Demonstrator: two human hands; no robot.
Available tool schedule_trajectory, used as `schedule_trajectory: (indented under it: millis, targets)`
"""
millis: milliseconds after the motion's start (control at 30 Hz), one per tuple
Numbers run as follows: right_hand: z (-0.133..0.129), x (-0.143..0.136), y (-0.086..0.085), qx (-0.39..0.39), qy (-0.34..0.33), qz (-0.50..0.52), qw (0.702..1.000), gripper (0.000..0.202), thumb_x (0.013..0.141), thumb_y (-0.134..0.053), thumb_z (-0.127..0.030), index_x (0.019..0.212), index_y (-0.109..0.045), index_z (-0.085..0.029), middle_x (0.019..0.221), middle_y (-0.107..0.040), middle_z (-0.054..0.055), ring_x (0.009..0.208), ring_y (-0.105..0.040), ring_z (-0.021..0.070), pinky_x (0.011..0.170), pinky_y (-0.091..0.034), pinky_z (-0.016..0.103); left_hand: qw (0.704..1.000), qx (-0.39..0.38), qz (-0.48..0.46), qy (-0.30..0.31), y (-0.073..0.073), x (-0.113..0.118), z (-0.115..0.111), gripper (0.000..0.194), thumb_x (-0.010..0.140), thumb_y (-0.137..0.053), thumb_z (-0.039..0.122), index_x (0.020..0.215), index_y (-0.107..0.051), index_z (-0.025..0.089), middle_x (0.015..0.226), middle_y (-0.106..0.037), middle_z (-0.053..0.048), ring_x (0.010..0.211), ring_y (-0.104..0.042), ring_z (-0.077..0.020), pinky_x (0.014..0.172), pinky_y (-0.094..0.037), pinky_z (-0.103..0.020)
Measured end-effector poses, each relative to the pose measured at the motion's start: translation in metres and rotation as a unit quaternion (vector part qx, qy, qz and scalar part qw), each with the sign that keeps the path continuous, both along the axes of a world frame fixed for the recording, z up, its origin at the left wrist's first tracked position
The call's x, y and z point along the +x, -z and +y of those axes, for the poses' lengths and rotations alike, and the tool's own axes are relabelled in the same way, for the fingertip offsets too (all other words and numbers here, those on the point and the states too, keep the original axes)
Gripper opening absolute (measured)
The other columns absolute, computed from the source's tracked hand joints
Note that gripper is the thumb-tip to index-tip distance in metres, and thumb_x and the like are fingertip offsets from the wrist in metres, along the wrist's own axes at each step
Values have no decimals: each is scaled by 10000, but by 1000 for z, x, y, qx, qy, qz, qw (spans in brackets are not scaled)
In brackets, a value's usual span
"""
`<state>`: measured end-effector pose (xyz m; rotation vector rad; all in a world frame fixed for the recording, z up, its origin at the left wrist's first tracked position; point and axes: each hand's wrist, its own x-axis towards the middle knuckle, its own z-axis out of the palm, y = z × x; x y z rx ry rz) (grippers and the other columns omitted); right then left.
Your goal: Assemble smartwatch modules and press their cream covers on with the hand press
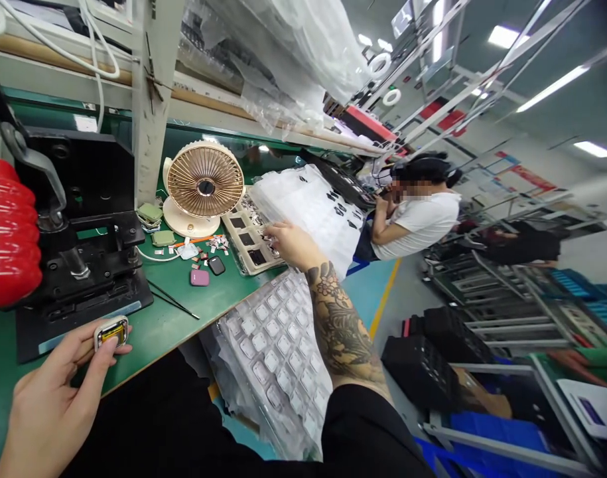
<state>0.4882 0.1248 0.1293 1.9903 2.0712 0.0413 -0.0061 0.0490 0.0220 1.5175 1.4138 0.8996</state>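
My left hand [67, 392] holds a small white-rimmed device case [111, 332] at the lower left, its inside turned up and showing a yellow part. The thumb and fingers close on its edges. My right hand [288, 240] reaches out to the right side of a beige compartment tray [253, 267], which holds dark flat pieces and small parts. Its fingers are bent down over the small parts, and whatever lies between the fingertips is too small to make out. Black tweezers [174, 299], a purple case [200, 277] and a black case [216, 265] lie on the green bench between my hands.
A black press [79, 265] with a red handle [9, 232] stands at the left. Behind the bench items is a beige fan [205, 188]. Trays of white cases [283, 338] sit below the bench edge. A person in a white shirt [422, 222] sits farther along.
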Motion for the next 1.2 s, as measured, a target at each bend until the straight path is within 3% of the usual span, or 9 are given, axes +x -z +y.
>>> schedule_trajectory:
  millis: [200,400,533,600,733,833,900,1033,1200]
  targets:
    - [-5,-6,13,-12,-10,-40,999,294,1046,-538,-57,1225,-757,-136,1204,-767,148,1137,-627,280,971,-427,361,999,21,40,-7,-3,0,1,398,1024,-728,642,1300,-792,363,1032,-908,38,923,-888,-249,829,-721,-301]
    - [-3,-12,17,-1,-17,-59,998,241,1087,-516,-115,1137,-750,-144,1097,-763,144,1049,-623,269,921,-415,361,999,32,10,-4,-8,5,2,375,1037,-745,595,1306,-787,337,1038,-906,8,906,-890,-265,853,-746,-353]
    - [-20,-5,15,44,-10,-56,997,293,1061,-509,-89,1203,-760,-139,1108,-757,136,996,-651,241,883,-447,338,999,-13,-32,-11,-15,9,1,444,1046,-762,571,1397,-730,301,1108,-903,-35,943,-891,-277,806,-745,-356]
    - [-31,-2,19,127,-10,-39,991,278,1069,-522,-133,1162,-783,-152,1087,-765,130,945,-659,233,841,-463,341,997,-33,-65,-16,-20,11,1,415,1074,-750,530,1394,-674,277,1160,-895,-55,981,-886,-267,812,-725,-339]
    - [-36,-33,37,365,-26,77,928,217,1096,-631,-303,1033,-813,-203,1006,-800,91,917,-717,231,838,-543,360,997,1,-67,29,-28,13,4,187,1142,-669,406,1249,-662,253,1100,-854,-44,923,-821,-204,820,-630,-308]
    - [-37,-108,47,436,-79,344,828,38,994,-830,-242,1031,-824,-239,976,-824,44,889,-770,209,864,-611,370,996,53,-15,72,-34,14,9,107,1131,-684,325,1185,-740,252,966,-771,-5,784,-662,-155,729,-512,-289]
    - [-41,-170,51,383,-113,511,761,115,952,-861,-167,1023,-821,-248,926,-814,27,851,-772,199,802,-631,367,994,72,-1,85,-38,15,10,102,1120,-717,314,1170,-784,256,945,-734,4,742,-573,-142,693,-456,-290]
    - [-42,-259,60,252,-152,674,678,147,949,-856,-124,1007,-818,-254,879,-801,23,822,-762,197,775,-641,392,992,84,-16,95,-41,17,10,108,1137,-710,310,1117,-788,238,917,-682,13,750,-555,-138,714,-438,-289]
    - [-34,-281,67,132,-176,722,656,233,931,-868,-67,1036,-845,-273,943,-816,22,894,-750,201,837,-625,417,990,107,-26,85,-41,17,11,116,1129,-705,242,1025,-731,200,847,-604,27,760,-563,-139,714,-423,-283]
